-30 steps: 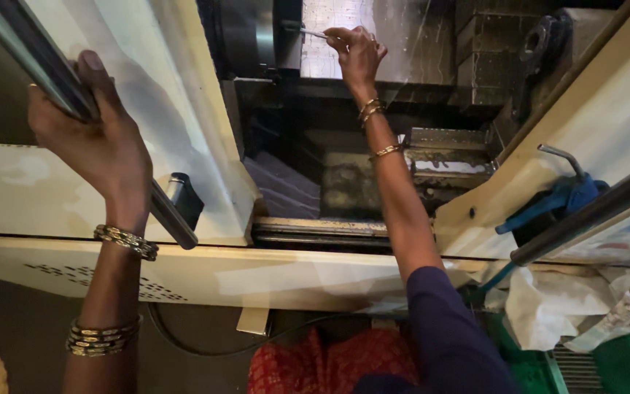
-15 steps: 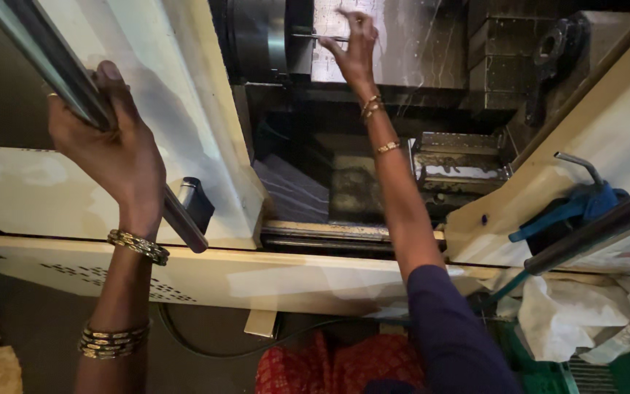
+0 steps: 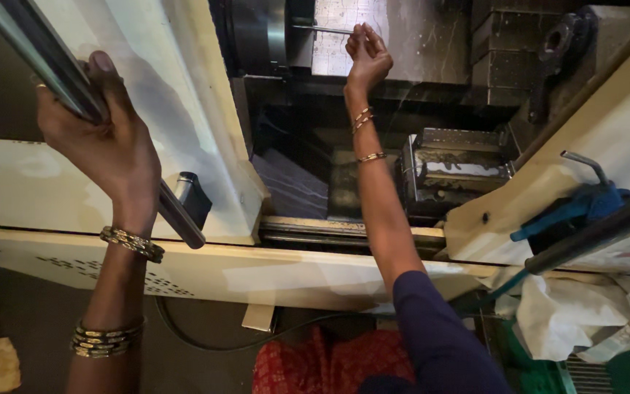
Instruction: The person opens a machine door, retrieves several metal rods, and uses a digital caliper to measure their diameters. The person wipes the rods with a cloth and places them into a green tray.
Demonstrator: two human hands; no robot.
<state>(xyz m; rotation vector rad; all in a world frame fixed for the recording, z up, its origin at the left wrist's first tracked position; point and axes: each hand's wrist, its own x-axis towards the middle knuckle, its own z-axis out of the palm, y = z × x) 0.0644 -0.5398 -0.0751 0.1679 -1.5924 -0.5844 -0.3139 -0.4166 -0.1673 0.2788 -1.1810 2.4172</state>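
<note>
Head camera view, looking down into an open metalworking machine with cream-coloured panels. The left hand (image 3: 100,138) is closed around a long dark door handle bar (image 3: 52,69) on the sliding door (image 3: 176,95), which stands pulled aside to the left. The right hand (image 3: 366,55) reaches far forward into the dark machine interior, arm almost fully stretched, its fingers pinched closed on the near end of a thin metal rod (image 3: 322,29). The rod lies horizontally, its long axis running left to right across the view; its left end sits in the round steel chuck (image 3: 260,36), and its right end meets the fingertips. So the rod extends leftward from the right hand, well apart from the left hand, which is on the other side of the door. Below the right arm sits a grey metal tool block (image 3: 457,171). At lower right, outside the machine, lie a blue tool (image 3: 585,208) and a crumpled white cloth (image 3: 559,310).
</note>
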